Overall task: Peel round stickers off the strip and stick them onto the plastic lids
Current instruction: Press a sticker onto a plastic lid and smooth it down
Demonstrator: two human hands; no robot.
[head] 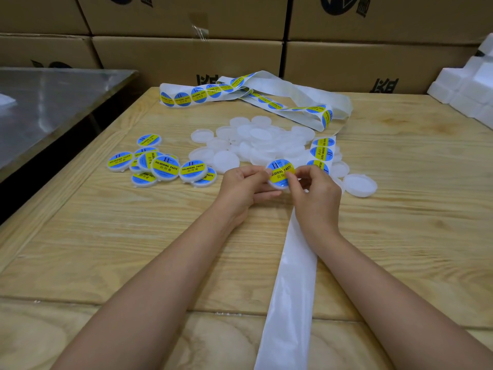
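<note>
My left hand (244, 186) grips a white plastic lid from its left side and from below. A round blue and yellow sticker (280, 173) reading SOLDERING PASTE lies on top of that lid. My right hand (313, 192) pinches the sticker's right edge with thumb and fingertips. The sticker strip (321, 152) runs under my right hand; its bare white backing (289, 289) trails toward me. A pile of plain white lids (256, 144) lies just beyond my hands. Several lids with stickers on them (165, 165) sit to the left.
The rest of the sticker strip (240, 93) loops at the far side of the wooden table (133, 236). Cardboard boxes (186, 49) stack behind it. A metal table (48, 102) stands at left, white foam blocks (469, 86) at right. One lid (360, 184) lies apart, right of my hands.
</note>
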